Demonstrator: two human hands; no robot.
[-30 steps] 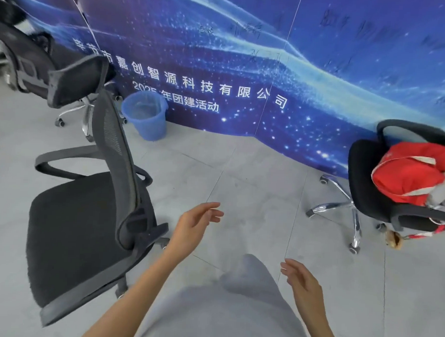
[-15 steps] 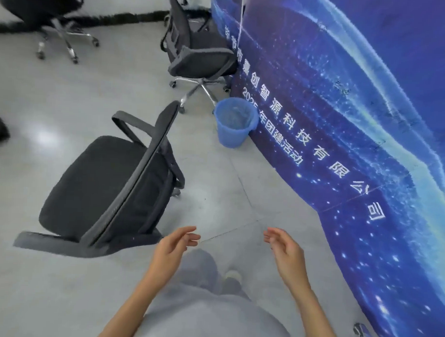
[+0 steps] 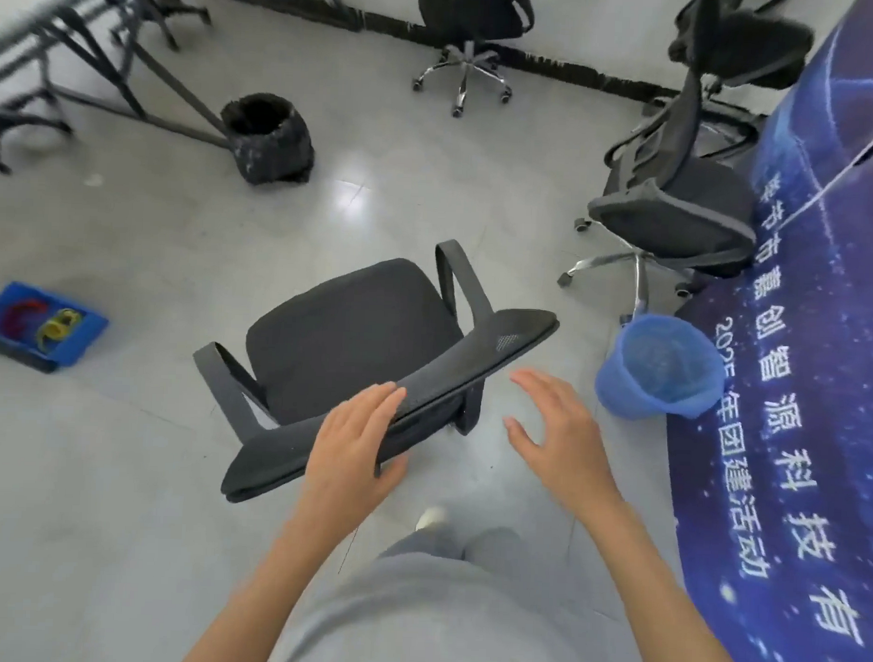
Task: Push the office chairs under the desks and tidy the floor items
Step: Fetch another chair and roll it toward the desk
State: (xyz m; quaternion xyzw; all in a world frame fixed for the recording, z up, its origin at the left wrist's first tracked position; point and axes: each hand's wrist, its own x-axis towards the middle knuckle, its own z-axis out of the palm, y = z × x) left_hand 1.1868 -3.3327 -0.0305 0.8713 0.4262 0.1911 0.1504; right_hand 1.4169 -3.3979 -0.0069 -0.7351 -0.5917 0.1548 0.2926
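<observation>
A black mesh office chair (image 3: 345, 337) stands right in front of me, seen from above, its backrest top edge nearest to me. My left hand (image 3: 354, 439) rests on that top edge, fingers over it and thumb below. My right hand (image 3: 557, 431) hovers open just right of the backrest, touching nothing. On the floor at the left lies a blue tray (image 3: 39, 327) with small coloured items. A blue waste bin (image 3: 658, 366) stands to the right of the chair.
A second black chair (image 3: 676, 210) stands at the right against a blue printed banner (image 3: 808, 393). A third chair (image 3: 470, 30) is at the back by the wall. A black bin (image 3: 268, 136) sits near the desk legs (image 3: 112, 57) at the upper left.
The view has swung left, so the desks, black bin and blue tray came into sight. My left hand came onto the chair's backrest; my right hand rose beside it.
</observation>
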